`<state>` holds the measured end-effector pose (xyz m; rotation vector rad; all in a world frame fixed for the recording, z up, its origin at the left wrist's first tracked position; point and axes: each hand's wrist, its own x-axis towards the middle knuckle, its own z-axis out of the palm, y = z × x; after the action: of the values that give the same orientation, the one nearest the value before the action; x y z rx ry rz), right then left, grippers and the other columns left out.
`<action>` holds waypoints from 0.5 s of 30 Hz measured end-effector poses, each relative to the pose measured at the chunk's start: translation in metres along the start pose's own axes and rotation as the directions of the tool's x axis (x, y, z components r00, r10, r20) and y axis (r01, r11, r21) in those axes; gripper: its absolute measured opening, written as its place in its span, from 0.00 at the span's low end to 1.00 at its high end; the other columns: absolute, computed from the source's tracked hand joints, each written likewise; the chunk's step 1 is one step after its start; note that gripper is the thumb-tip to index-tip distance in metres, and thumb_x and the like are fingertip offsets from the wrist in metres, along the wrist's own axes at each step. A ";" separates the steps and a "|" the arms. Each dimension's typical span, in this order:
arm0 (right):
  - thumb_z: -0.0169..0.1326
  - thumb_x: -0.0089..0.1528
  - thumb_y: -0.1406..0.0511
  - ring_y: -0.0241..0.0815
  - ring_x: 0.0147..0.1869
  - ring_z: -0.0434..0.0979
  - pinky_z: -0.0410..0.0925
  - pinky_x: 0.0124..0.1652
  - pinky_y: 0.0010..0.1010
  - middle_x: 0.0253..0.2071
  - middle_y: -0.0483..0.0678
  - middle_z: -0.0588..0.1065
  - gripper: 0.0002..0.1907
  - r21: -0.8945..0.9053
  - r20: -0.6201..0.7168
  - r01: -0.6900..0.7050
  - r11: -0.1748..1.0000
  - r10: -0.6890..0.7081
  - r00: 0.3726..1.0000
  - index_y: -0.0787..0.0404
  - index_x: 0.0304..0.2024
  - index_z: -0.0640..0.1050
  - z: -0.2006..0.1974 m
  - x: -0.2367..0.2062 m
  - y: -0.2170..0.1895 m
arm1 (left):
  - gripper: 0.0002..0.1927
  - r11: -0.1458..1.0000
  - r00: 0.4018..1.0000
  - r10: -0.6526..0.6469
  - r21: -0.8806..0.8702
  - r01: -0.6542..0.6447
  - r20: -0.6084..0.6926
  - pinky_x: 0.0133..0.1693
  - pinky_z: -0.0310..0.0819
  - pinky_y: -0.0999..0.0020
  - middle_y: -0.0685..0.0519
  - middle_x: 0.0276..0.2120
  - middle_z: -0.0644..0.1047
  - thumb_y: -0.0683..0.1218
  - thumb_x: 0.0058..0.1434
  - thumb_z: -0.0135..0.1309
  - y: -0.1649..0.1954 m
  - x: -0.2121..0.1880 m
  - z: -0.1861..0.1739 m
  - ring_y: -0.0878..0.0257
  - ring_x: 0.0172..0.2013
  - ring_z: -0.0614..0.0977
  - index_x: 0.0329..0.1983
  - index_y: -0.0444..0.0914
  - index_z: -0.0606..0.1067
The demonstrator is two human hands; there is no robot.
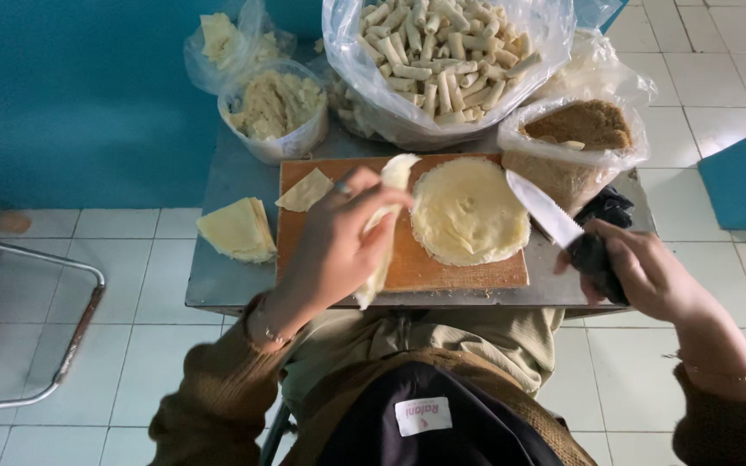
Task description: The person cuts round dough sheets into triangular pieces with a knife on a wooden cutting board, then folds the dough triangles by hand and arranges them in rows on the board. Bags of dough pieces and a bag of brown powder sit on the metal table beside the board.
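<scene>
My left hand (334, 246) grips a pale strip of thin wrapper dough (388, 220), lifted over the left half of a wooden cutting board (468, 272). A round stack of pale wrapper sheets (468, 211) lies on the board's right half. My right hand (641, 272) holds a knife with a black handle and white serrated blade (544, 207). The blade points up and left over the stack's right edge. A small triangular wrapper piece (306, 192) rests on the board's top left corner.
The board sits on a small grey metal table (226, 276). A folded wrapper pile (237, 229) lies at its left. Behind stand bags of rolled pastries (442, 52), brown crumbs (576, 129) and pale filling (274, 103). A metal chair frame (71, 336) stands on the tiled floor at left.
</scene>
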<state>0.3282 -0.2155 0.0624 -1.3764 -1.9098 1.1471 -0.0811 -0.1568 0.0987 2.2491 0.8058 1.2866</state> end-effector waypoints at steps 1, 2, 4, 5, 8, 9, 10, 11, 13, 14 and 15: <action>0.28 0.71 0.61 0.42 0.26 0.76 0.73 0.32 0.32 0.29 0.54 0.79 0.26 0.075 -0.042 -0.012 0.997 0.015 0.999 0.71 0.52 0.75 0.002 0.000 0.000 | 0.10 0.999 1.000 0.019 -0.032 -0.020 -0.006 0.28 0.64 0.75 0.56 0.37 0.73 0.34 0.66 0.55 0.003 0.010 0.005 0.70 0.30 0.73 0.47 0.40 0.77; 0.27 0.71 0.61 0.43 0.21 0.73 0.71 0.27 0.33 0.26 0.56 0.78 0.26 0.148 -0.084 -0.018 0.989 0.031 0.996 0.74 0.48 0.74 0.003 0.001 -0.001 | 0.11 0.997 0.999 0.041 -0.063 -0.042 -0.014 0.27 0.64 0.76 0.57 0.37 0.73 0.34 0.66 0.55 0.005 0.018 0.010 0.71 0.30 0.72 0.47 0.41 0.77; 0.29 0.75 0.60 0.41 0.22 0.72 0.69 0.24 0.31 0.29 0.55 0.76 0.25 0.410 -0.119 0.019 0.912 0.033 0.992 0.74 0.52 0.72 0.007 0.004 -0.007 | 0.10 0.994 0.997 0.042 -0.096 -0.049 -0.068 0.27 0.61 0.77 0.57 0.37 0.74 0.34 0.65 0.56 0.003 0.026 0.017 0.71 0.28 0.70 0.47 0.41 0.77; 0.29 0.77 0.60 0.40 0.23 0.71 0.68 0.23 0.30 0.30 0.55 0.74 0.24 0.533 -0.135 0.038 0.846 0.040 0.990 0.74 0.54 0.71 0.009 0.005 -0.010 | 0.10 0.994 0.993 0.024 -0.099 -0.036 -0.112 0.26 0.58 0.76 0.57 0.36 0.74 0.34 0.65 0.57 -0.001 0.025 0.019 0.71 0.26 0.68 0.46 0.40 0.77; 0.33 0.77 0.58 0.39 0.26 0.72 0.69 0.25 0.29 0.31 0.52 0.74 0.23 0.552 -0.171 0.055 0.832 0.048 0.984 0.72 0.52 0.70 0.017 0.009 -0.023 | 0.10 0.995 0.975 -0.098 -0.051 0.089 -0.201 0.26 0.55 0.76 0.57 0.37 0.75 0.35 0.64 0.57 -0.019 0.005 0.022 0.71 0.24 0.66 0.46 0.39 0.77; 0.35 0.76 0.59 0.38 0.27 0.73 0.69 0.26 0.29 0.31 0.52 0.74 0.22 0.491 -0.166 0.011 0.871 0.080 0.983 0.72 0.53 0.71 0.022 0.013 -0.028 | 0.10 0.990 0.964 -0.143 -0.027 0.141 -0.225 0.26 0.55 0.76 0.57 0.38 0.76 0.35 0.64 0.57 -0.027 -0.005 0.022 0.71 0.24 0.66 0.46 0.39 0.77; 0.37 0.75 0.60 0.38 0.28 0.73 0.70 0.28 0.28 0.31 0.51 0.75 0.21 0.428 -0.162 -0.035 0.903 0.115 0.980 0.72 0.54 0.72 0.028 0.016 -0.033 | 0.10 0.971 0.951 -0.233 -0.002 0.237 -0.204 0.25 0.56 0.76 0.56 0.36 0.76 0.35 0.62 0.57 -0.034 -0.016 0.024 0.70 0.24 0.67 0.44 0.39 0.77; 0.39 0.74 0.60 0.37 0.29 0.74 0.71 0.29 0.27 0.31 0.50 0.75 0.20 0.361 -0.159 -0.083 0.929 0.148 0.976 0.72 0.54 0.73 0.036 0.020 -0.038 | 0.10 0.943 0.929 -0.321 0.025 0.331 -0.186 0.25 0.58 0.75 0.55 0.35 0.75 0.34 0.60 0.57 -0.039 -0.028 0.027 0.70 0.24 0.68 0.43 0.38 0.77; 0.46 0.67 0.62 0.36 0.27 0.76 0.72 0.27 0.29 0.28 0.49 0.77 0.23 0.089 -0.077 -0.116 0.989 0.123 0.989 0.63 0.63 0.70 0.055 0.031 -0.049 | 0.10 0.917 0.903 -0.390 0.010 0.398 -0.179 0.26 0.62 0.75 0.53 0.36 0.76 0.34 0.60 0.57 -0.051 -0.049 0.030 0.70 0.24 0.72 0.43 0.38 0.77; 0.49 0.64 0.63 0.36 0.26 0.76 0.73 0.25 0.29 0.27 0.48 0.78 0.28 -0.053 -0.032 -0.121 0.991 0.119 0.992 0.59 0.68 0.68 0.065 0.036 -0.056 | 0.10 0.901 0.887 -0.426 0.002 0.433 -0.177 0.26 0.65 0.75 0.53 0.37 0.77 0.34 0.60 0.57 -0.055 -0.056 0.032 0.70 0.25 0.74 0.43 0.37 0.77; 0.51 0.63 0.63 0.37 0.26 0.77 0.73 0.26 0.31 0.27 0.48 0.78 0.29 -0.114 -0.058 -0.104 0.988 0.098 0.993 0.57 0.68 0.68 0.078 0.038 -0.064 | 0.11 0.907 0.892 -0.415 0.002 0.422 -0.182 0.27 0.65 0.75 0.52 0.37 0.77 0.34 0.59 0.56 -0.060 -0.060 0.032 0.69 0.24 0.74 0.44 0.37 0.76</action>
<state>0.2218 -0.2140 0.0751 -1.5673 -1.9158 1.0493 -0.0938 -0.1550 0.0087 1.8607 1.3109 1.2734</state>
